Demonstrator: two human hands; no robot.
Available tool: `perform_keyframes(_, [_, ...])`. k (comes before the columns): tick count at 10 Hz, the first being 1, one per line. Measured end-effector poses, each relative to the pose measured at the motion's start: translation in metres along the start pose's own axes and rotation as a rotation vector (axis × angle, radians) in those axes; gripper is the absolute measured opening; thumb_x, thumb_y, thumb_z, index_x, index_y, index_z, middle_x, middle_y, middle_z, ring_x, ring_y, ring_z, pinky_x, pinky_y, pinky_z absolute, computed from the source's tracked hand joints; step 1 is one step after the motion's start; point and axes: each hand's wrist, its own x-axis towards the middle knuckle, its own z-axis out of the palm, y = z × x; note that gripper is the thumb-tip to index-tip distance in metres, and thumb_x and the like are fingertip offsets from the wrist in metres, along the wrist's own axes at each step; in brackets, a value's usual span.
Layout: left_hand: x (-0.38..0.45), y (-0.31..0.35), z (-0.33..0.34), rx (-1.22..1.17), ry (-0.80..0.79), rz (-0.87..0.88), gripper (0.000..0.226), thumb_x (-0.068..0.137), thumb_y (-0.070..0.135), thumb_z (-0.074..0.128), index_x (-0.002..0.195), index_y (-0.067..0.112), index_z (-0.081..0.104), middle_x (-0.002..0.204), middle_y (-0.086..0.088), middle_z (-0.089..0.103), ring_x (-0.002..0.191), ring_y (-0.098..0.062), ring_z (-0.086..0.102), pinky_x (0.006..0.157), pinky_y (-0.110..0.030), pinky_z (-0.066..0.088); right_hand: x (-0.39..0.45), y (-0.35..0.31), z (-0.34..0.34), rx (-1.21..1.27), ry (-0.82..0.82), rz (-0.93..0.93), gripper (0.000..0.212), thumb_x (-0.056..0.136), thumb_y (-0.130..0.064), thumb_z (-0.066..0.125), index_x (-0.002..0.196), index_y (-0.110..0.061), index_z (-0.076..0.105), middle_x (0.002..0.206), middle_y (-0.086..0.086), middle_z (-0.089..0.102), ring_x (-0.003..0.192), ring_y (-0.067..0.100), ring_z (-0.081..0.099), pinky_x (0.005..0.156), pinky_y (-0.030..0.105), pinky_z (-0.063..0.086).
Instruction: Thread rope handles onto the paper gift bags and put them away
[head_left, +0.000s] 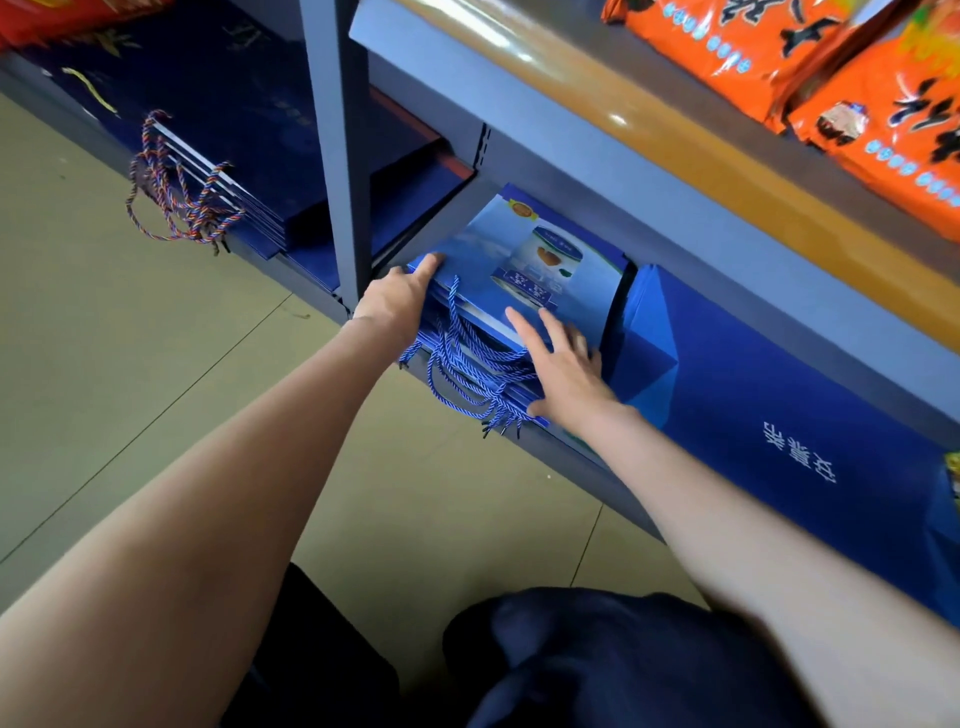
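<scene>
Pretty bright, even daylight; glare is seen on the glossy upper shelf (571, 67) edge, wide-angle bending and softness toward the corners.

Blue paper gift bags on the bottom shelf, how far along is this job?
Done: the flat stack of blue paper gift bags already has blue rope handles hanging out. In hand: the left hand grips the stack's corner while the right hand presses on it. Left: seating the stack fully in the grey shelf.

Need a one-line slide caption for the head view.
Both hands, left hand and right hand, push a stack of blue gift bags with rope handles into the low shelf.
</scene>
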Motion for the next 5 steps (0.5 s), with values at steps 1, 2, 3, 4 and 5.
perform_keyframes(1, [-0.002,-0.004,0.010,-0.118,-0.025,0.002,0.090,0.084,-0.009,0.053,0.147,0.034,0.007,0.131,-0.019,0.037,0.102,-0.043,0.056,0.085,-0.042,0.047,0.005,0.009,-0.006,0.003,-0.052,-0.032,0.113,0.076,-0.018,0.077,0.145,-0.045,-0.008,0.157,-0.009,-0.008,0.142,0.038,0.002,0.111,0.062,0.014])
perform_keyframes(2, [-0.006,-0.006,0.011,-0.174,-0.028,0.008,0.087,0.083,-0.010,0.050,0.149,0.029,0.008,0.130,-0.020,0.035,0.099,-0.043,0.056,0.083,-0.041,0.045,0.006,0.010,-0.009,0.007,-0.068,-0.037,0.116,0.073,-0.019,0.080,0.146,-0.043,-0.008,0.157,-0.011,-0.006,0.142,0.038,0.004,0.111,0.061,0.015])
perform_keyframes(3, [-0.012,-0.002,0.001,-0.195,0.009,0.039,0.090,0.081,-0.005,0.055,0.149,0.025,0.006,0.133,-0.020,0.032,0.101,-0.044,0.055,0.086,-0.045,0.044,0.002,0.009,-0.010,0.023,-0.031,-0.021,0.114,0.075,-0.020,0.079,0.147,-0.039,-0.008,0.157,-0.009,-0.008,0.143,0.036,0.001,0.113,0.059,0.011])
perform_keyframes(4, [-0.016,-0.002,-0.012,-0.139,0.048,0.024,0.090,0.082,-0.002,0.057,0.150,0.021,0.001,0.138,-0.020,0.029,0.108,-0.044,0.051,0.088,-0.045,0.041,-0.003,0.009,-0.018,0.029,0.044,-0.034,0.109,0.075,-0.025,0.077,0.148,-0.035,-0.003,0.157,0.001,-0.003,0.141,0.032,0.009,0.112,0.054,0.016])
perform_keyframes(5, [-0.025,0.003,-0.024,-0.109,0.073,0.016,0.083,0.085,0.000,0.055,0.150,0.016,0.004,0.136,-0.020,0.031,0.110,-0.043,0.050,0.087,-0.045,0.041,-0.010,0.003,-0.032,0.037,0.099,-0.046,0.101,0.079,-0.026,0.073,0.149,-0.031,0.001,0.155,0.005,0.004,0.138,0.032,0.017,0.110,0.049,0.024])
